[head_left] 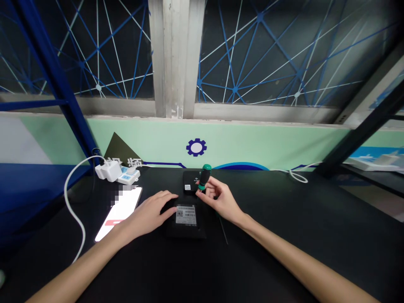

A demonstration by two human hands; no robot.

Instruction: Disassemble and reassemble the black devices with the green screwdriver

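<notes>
A flat black box point(187, 219) with a white label lies on the black table point(284, 235) in front of me. My left hand point(150, 212) rests on its left edge, fingers stretched out flat. My right hand point(218, 198) is closed round a screwdriver point(203, 178) with a green and black handle, held upright over the box's far right corner. A second, smaller black box point(190, 182) lies just behind the first.
A lit phone point(121, 209) lies left of my left hand. Behind it sit a white charger and power strip point(116, 172), with a white cable point(73, 202) looping down the left. Another white cable point(298, 174) lies at the back right. A thin dark rod point(223, 230) lies by my right wrist.
</notes>
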